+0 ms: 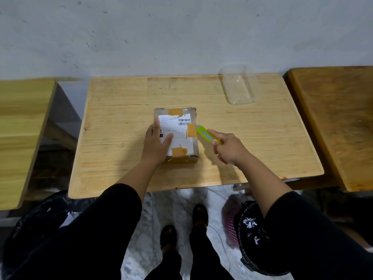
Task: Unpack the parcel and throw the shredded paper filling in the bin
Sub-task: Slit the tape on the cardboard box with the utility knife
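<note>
sits near the middle of the wooden tabletop (121, 110): a small cardboard parcel (192, 116), still shut, with a white label (177, 130) on top and brown tape strips (175, 111) at 12, 3 and 6 o'clock of the label. lies flat on the 9 o'clock side of the parcel: the left hand (156, 144), fingers (167, 141) spread wide and pressed on the label, gripping nothing. comes in from 3 o'clock: the right hand (230, 147), fingers curled tight round a bright green box cutter (205, 135). points at the parcel's right edge, that cutter, its tip just beside the tape strip there; cannot tell if touching. stands far off at 1 o'clock on the tabletop, well apart from the parcel: a clear plastic tub (239, 87), near the wall. shows under the tabletop at 5 o'clock: a pink mesh bin (232, 225) with a black bag (252, 235) in it and white paper bits on the bag. down at 6 o'clock on the pale floor (181, 201): two feet in dark sandals. dark sleeves on both arms.
</note>
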Demonstrator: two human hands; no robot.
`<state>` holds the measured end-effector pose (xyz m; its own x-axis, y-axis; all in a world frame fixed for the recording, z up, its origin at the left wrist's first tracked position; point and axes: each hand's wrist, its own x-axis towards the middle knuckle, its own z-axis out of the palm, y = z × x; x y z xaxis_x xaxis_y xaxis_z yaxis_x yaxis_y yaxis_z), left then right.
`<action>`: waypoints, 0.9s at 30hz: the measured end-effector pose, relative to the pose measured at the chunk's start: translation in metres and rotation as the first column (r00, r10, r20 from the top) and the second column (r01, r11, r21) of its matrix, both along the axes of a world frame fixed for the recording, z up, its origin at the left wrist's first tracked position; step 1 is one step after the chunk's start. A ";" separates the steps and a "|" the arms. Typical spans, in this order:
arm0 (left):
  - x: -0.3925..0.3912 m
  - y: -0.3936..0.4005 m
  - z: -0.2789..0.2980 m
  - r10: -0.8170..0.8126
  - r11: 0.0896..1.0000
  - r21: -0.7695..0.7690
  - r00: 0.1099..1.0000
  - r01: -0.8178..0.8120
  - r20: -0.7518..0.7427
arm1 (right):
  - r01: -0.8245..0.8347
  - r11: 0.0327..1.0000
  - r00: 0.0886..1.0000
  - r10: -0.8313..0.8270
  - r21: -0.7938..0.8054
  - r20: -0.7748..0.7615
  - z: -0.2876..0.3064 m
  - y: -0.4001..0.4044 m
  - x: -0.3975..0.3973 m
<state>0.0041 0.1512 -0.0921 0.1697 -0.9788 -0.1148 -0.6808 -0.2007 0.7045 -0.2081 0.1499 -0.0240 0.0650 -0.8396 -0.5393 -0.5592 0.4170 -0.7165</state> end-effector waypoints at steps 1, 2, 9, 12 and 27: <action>0.000 -0.001 0.000 -0.011 1.000 0.000 1.000 0.011 0.006 | -0.003 1.000 1.000 0.003 0.009 -0.002 0.000 0.001 -0.002; 0.000 -0.001 0.001 -0.014 1.000 -0.002 1.000 0.014 0.007 | -0.002 1.000 1.000 0.003 0.018 -0.002 0.001 0.003 -0.004; -0.002 -0.003 0.002 0.016 1.000 0.017 1.000 -0.017 0.003 | 0.047 0.999 0.998 -0.048 0.026 0.032 -0.001 0.017 0.000; -0.001 -0.004 -0.001 0.022 1.000 0.017 1.000 -0.022 0.007 | 0.068 0.998 0.997 -0.069 0.014 0.038 -0.003 0.023 0.001; -0.004 -0.004 0.003 0.029 1.000 -0.002 0.999 -0.029 0.041 | -0.044 0.999 0.998 0.043 -0.014 -0.053 0.004 0.053 -0.011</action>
